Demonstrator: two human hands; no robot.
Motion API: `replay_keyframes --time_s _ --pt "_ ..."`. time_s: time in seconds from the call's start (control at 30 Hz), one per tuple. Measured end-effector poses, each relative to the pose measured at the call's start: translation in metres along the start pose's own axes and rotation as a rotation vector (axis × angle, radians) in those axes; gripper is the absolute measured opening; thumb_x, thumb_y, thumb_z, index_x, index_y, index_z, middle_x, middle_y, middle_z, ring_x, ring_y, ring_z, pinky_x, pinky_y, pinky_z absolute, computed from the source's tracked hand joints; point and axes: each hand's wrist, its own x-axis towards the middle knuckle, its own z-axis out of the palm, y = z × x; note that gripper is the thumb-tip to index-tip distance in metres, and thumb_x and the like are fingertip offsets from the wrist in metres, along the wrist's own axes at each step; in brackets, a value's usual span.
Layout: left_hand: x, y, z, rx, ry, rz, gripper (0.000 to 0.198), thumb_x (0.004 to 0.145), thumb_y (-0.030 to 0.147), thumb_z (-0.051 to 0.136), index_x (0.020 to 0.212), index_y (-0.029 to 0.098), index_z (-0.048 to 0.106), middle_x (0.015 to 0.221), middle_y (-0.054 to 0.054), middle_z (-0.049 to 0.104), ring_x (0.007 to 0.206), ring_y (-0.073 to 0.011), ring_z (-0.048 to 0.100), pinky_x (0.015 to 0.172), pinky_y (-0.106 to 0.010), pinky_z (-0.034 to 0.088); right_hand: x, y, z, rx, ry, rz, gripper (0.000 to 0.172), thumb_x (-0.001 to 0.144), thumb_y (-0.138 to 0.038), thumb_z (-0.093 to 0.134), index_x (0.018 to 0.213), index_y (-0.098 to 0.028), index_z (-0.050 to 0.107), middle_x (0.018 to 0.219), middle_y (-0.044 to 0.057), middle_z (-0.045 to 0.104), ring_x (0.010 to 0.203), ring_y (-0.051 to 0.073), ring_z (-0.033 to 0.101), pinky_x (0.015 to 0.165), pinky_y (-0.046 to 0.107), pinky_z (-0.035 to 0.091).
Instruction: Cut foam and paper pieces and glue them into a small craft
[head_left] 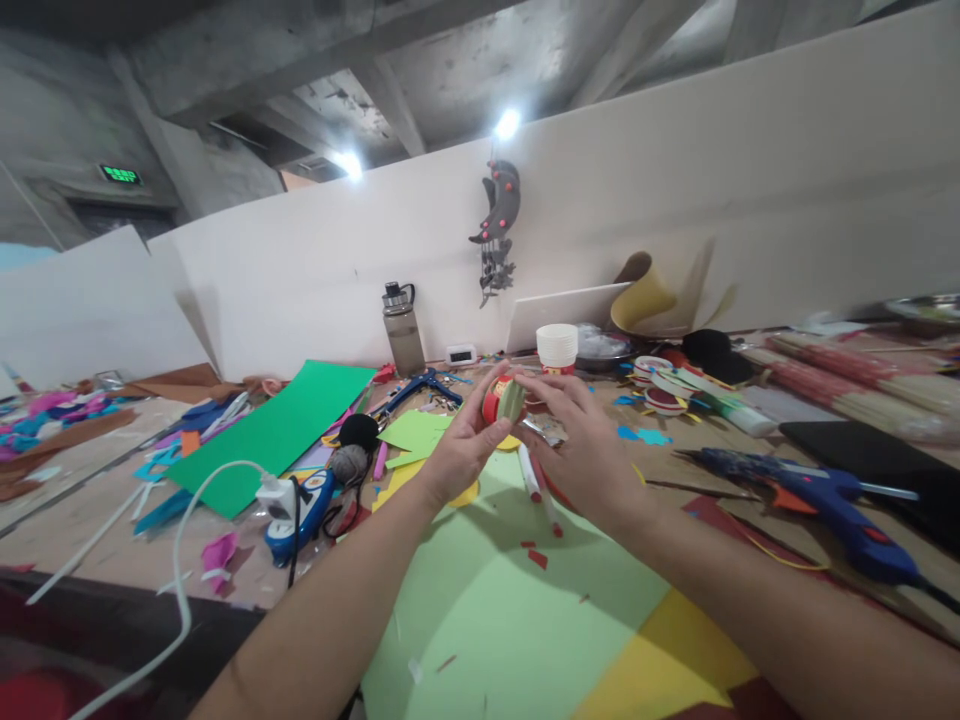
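Note:
Both my hands meet above the table's middle around a small red paper cup (496, 398) with a pale green piece stuck on its side. My left hand (463, 447) cups it from the left with the fingers curled round it. My right hand (585, 440) reaches in from the right, its fingertips touching the cup's top and side. Beneath the hands lie a light green sheet (495, 590) and a white-and-red marker (529, 474).
A blue glue gun (825, 500) lies at the right, another glue gun (300, 505) with a white plug at the left. A dark green sheet (277, 430), a water bottle (403, 330), stacked paper cups (557, 347), yarn balls (358, 432) and paper scraps crowd the table.

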Motion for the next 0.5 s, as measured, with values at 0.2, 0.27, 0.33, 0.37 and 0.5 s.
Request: replay_keyframes --time_s 0.2,0.27,0.33,0.37,0.5 --pt "0.002 0.002 -0.002 -0.023 0.141 0.027 0.055 0.074 0.011 0.062 0.128 0.023 0.059 0.132 -0.009 0.062 0.123 -0.0256 0.057 0.106 -0.04 0.043 0.001 0.0 0.001 0.148 -0.05 0.101 0.04 0.09 -0.023 0.059 0.13 -0.028 0.055 0.123 0.008 0.062 0.111 0.023 0.061 0.091 0.041 0.056" --pt "0.004 0.004 -0.004 -0.1 0.21 0.013 0.055 0.073 0.009 0.057 0.127 0.021 0.058 0.121 -0.009 0.068 0.114 -0.0257 0.063 0.104 -0.045 0.045 0.002 0.002 0.001 0.221 -0.052 0.17 0.037 0.09 -0.025 0.06 0.127 -0.028 0.057 0.12 0.007 0.063 0.107 0.021 0.063 0.089 0.039 0.056" --pt "0.006 0.007 -0.006 -0.206 0.253 -0.011 0.057 0.074 0.01 0.053 0.129 0.021 0.055 0.112 -0.01 0.071 0.109 -0.0269 0.066 0.101 -0.051 0.046 0.003 0.004 0.001 0.235 -0.032 0.245 0.033 0.089 -0.029 0.062 0.122 -0.027 0.059 0.117 0.007 0.064 0.102 0.021 0.064 0.086 0.039 0.056" --pt "0.008 0.008 -0.007 -0.258 0.265 -0.028 0.057 0.075 0.011 0.051 0.13 0.02 0.054 0.109 -0.01 0.072 0.108 -0.0279 0.066 0.1 -0.054 0.046 0.004 0.005 0.001 0.219 -0.019 0.271 0.033 0.088 -0.031 0.063 0.121 -0.026 0.06 0.117 0.007 0.064 0.1 0.022 0.064 0.084 0.039 0.056" --pt "0.011 0.013 -0.012 -0.39 0.313 -0.125 0.047 0.078 0.015 0.045 0.123 0.014 0.058 0.101 -0.014 0.073 0.107 -0.0309 0.067 0.099 -0.057 0.046 0.005 0.006 -0.002 0.12 -0.045 0.251 0.036 0.088 -0.032 0.062 0.123 -0.024 0.06 0.119 0.01 0.061 0.103 0.024 0.062 0.084 0.041 0.054"
